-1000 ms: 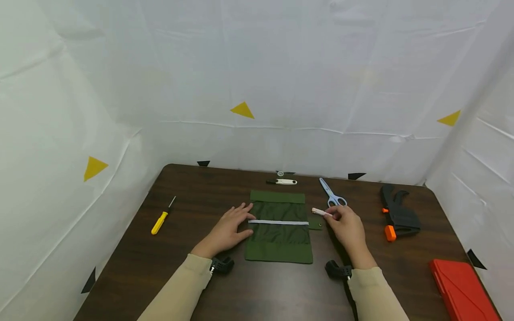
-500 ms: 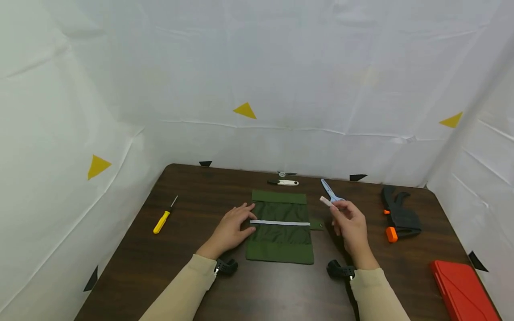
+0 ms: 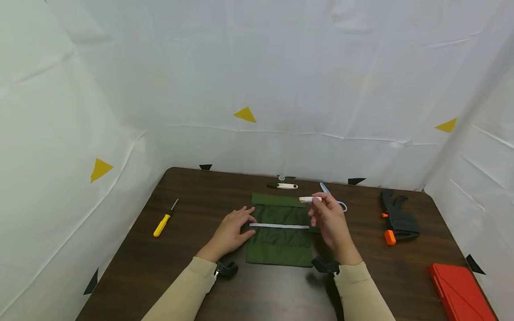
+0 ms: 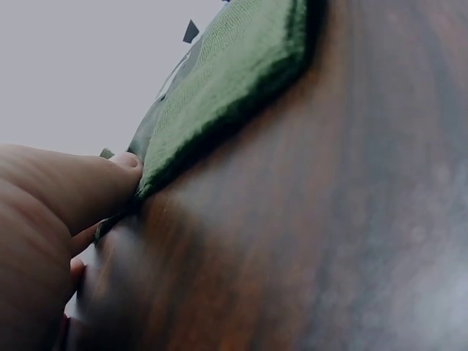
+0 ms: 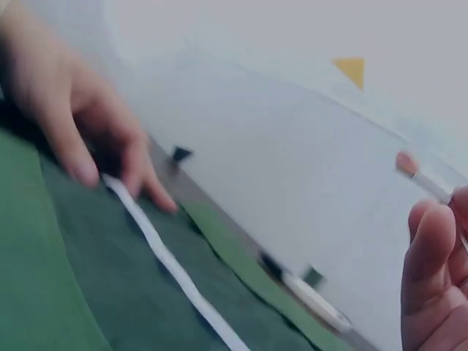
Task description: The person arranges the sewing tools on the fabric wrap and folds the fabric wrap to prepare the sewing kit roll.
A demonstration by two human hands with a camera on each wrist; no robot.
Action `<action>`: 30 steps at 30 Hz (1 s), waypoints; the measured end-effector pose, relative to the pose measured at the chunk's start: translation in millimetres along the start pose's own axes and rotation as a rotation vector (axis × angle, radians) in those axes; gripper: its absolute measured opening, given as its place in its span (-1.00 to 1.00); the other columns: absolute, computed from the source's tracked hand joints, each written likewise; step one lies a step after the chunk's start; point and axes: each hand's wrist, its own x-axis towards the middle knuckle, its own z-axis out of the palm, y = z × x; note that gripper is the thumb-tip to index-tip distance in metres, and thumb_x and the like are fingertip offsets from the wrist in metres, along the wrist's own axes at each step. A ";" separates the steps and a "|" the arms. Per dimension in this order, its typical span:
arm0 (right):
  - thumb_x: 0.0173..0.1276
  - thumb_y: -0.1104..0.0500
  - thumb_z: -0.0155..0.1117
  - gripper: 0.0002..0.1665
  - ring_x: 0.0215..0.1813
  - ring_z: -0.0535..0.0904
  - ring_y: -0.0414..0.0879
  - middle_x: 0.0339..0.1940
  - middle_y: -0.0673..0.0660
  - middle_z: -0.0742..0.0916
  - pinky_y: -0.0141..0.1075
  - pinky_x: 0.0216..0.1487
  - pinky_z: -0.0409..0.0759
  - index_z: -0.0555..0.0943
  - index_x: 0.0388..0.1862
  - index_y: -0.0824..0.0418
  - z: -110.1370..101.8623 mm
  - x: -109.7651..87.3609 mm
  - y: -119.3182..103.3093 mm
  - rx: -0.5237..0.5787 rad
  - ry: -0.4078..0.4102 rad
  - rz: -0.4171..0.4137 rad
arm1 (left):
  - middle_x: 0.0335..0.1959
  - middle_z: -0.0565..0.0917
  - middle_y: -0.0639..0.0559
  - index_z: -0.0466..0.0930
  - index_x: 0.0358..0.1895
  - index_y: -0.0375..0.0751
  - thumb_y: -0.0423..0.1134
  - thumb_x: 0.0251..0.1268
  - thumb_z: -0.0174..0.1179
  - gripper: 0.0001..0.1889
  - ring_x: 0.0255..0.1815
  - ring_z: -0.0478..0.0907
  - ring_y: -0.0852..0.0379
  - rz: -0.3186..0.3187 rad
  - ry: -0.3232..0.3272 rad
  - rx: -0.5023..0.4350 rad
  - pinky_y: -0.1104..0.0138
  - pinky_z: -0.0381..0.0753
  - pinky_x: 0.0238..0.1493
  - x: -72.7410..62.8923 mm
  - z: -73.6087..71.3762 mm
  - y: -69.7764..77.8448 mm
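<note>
A green cloth organizer (image 3: 279, 255) lies spread on the table, a white elastic strip (image 3: 281, 226) running across its middle. My left hand (image 3: 229, 233) rests at its left edge, fingers spread, thumb and fingertips touching the cloth near the strip's end. In the left wrist view the thumb (image 4: 128, 161) lies at the cloth's edge. My right hand (image 3: 331, 223) pinches a short, slim white stick (image 3: 307, 199) between thumb and fingers, over the organizer's upper right corner. In the right wrist view the stick shows a pinkish-orange tip (image 5: 406, 163); its other end is hidden by the fingers.
Behind the organizer lie a slim white-and-black tool (image 3: 283, 186) and a small round piece (image 3: 281, 178). Light blue scissors (image 3: 325, 188) are partly hidden behind the right hand. A yellow screwdriver (image 3: 162, 225) lies left; a black-and-orange clamp (image 3: 399, 220) and red case (image 3: 462, 290) lie right.
My right hand has lifted the white stick, turned it and carried it left, from beside the scissors to over the organizer's corner. My left hand stays at the left edge.
</note>
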 end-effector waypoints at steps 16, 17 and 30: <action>0.64 0.32 0.30 -0.53 -0.12 0.83 -0.11 -0.10 0.10 0.73 -0.25 -0.05 0.87 0.38 0.35 0.50 69.9 25.2 62.1 -0.054 -0.179 0.080 | 0.70 0.42 0.05 0.67 0.21 0.07 -0.05 0.55 0.41 -0.70 0.79 0.22 -0.07 0.002 0.007 0.006 -0.17 0.13 0.78 2.1 0.4 -1.2; 0.64 0.33 0.31 -0.50 -0.12 0.83 -0.10 -0.10 0.12 0.73 -0.25 -0.05 0.87 0.36 0.37 0.52 69.4 24.7 64.7 -0.072 -0.173 0.088 | 0.70 0.42 0.05 0.67 0.21 0.07 -0.05 0.55 0.40 -0.71 0.79 0.22 -0.07 0.004 0.007 0.004 -0.17 0.13 0.78 2.7 0.8 -0.8; 0.62 0.28 0.36 -0.57 -0.18 0.78 -0.07 -0.05 0.29 0.76 -0.25 -0.19 0.84 0.51 0.34 0.37 77.1 23.3 74.2 -0.424 -0.245 0.027 | 0.69 0.42 0.08 0.63 0.02 0.10 -0.11 0.57 0.38 -0.87 0.79 0.22 -0.03 -0.030 0.008 -0.007 -0.15 0.12 0.79 2.3 2.1 -0.3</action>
